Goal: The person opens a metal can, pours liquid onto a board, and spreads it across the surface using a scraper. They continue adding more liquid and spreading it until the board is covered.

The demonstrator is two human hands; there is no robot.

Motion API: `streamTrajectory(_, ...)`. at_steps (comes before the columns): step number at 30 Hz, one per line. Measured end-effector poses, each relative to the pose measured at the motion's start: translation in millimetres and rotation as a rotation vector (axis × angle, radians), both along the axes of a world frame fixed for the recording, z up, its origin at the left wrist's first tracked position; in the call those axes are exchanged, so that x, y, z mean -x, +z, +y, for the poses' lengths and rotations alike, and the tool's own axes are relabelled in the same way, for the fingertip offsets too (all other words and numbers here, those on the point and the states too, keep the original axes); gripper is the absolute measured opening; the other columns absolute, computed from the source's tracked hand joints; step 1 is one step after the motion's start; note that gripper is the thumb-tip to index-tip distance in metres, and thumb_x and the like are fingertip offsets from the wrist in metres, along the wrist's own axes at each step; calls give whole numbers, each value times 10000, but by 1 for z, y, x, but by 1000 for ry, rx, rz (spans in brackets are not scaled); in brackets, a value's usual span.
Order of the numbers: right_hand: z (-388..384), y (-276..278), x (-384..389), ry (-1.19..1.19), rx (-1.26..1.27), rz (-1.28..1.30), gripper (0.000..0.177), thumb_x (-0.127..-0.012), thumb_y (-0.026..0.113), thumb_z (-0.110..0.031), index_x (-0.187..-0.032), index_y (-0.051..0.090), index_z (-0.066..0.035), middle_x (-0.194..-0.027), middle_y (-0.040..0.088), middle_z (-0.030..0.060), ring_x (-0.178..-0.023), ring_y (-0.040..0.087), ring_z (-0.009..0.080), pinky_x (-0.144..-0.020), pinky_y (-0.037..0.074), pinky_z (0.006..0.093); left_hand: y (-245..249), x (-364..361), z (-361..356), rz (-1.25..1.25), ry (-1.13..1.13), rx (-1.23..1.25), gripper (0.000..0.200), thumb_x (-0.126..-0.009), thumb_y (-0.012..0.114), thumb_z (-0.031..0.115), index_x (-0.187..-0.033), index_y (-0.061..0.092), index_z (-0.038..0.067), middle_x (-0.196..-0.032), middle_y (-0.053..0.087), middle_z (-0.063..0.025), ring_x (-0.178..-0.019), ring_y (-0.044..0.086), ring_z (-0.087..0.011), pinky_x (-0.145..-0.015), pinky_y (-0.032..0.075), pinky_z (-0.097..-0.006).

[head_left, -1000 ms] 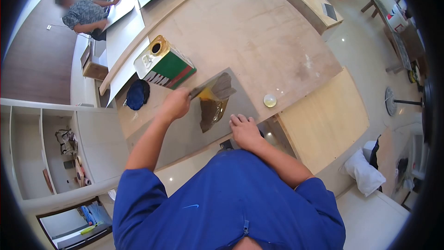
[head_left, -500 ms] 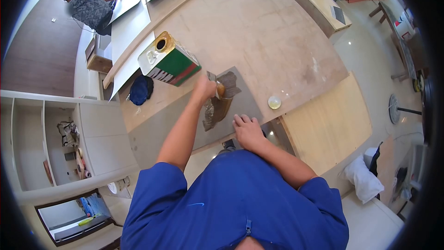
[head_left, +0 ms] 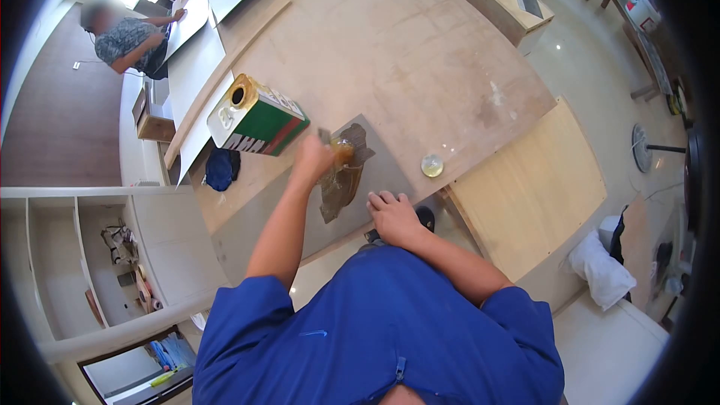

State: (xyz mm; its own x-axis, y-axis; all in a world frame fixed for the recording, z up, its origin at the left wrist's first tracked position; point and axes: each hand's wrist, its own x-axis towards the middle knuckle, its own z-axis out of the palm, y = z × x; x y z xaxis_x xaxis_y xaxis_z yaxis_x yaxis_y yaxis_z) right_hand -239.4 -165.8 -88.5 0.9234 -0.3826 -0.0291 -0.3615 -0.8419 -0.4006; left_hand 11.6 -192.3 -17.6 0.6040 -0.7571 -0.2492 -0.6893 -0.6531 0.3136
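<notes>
Standing over the big wooden table [head_left: 390,37], I look down at my two hands. A long gray sheet [head_left: 255,229] lies flat on the near edge of the table. Far away, at the top left, another person [head_left: 124,41] leans on a white board. A green and white tin can [head_left: 259,121] lies on its side on the table, just past the gray sheet, with its round hole open. A dark blue cloth [head_left: 223,169] sits near the can, at the table's left edge.

A brown sticky patch of glue [head_left: 341,184] is on the gray sheet, between my hands. My right hand [head_left: 391,217] lies open and flat on the near edge of the sheet, fingers spread, just beside the glue. My left hand [head_left: 311,161] is closed around a small scraper [head_left: 335,146]. The scraper is blurry and rests at the top of the glue patch. A little round lid [head_left: 431,165] lies on the table to the right of the sheet.
</notes>
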Motion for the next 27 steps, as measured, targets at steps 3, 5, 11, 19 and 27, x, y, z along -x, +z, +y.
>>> streamTrajectory(3,3,-3,1,-3,-7,-27,392,-951,503,-191,-1274,649,-23,-1421,530,93,-1259,505,252,-978,430,490,-4,5,11,-12,19,-80,308,-817,608,163,-932,705,-106,-990,671,-365,-998,677,-477,-870,543,-504)
streamTrajectory(5,2,0,-1,-4,-32,-3,394,-953,502,-191,-1280,646,-25,-1424,528,96,-1264,502,251,-980,429,492,-15,9,6,-5,13,-62,311,-817,604,161,-928,707,-110,-991,670,-368,-990,681,-476,-861,547,-501)
streamTrajectory(11,3,-2,-2,-1,-24,18,417,-919,526,-173,-1297,630,-31,-1443,521,93,-1279,492,253,-953,428,471,-21,-7,-46,52,71,-83,329,-819,597,155,-952,695,-129,-998,666,-379,-985,688,-475,-845,557,-486)
streamTrajectory(19,2,0,-2,-17,-66,18,415,-910,534,-171,-1288,638,-36,-1446,522,87,-1291,481,249,-947,424,466,-34,11,-39,-42,-103,-117,329,-830,622,185,-925,706,-118,-975,680,-353,-946,690,-481,-783,564,-490)
streamTrajectory(27,4,-5,3,-12,-36,-32,429,-901,544,-174,-1297,640,-39,-1454,524,86,-1291,482,249,-940,423,465,-46,-20,-16,98,-19,-71,346,-836,607,201,-901,681,-131,-937,667,-370,-955,689,-475,-819,558,-501)
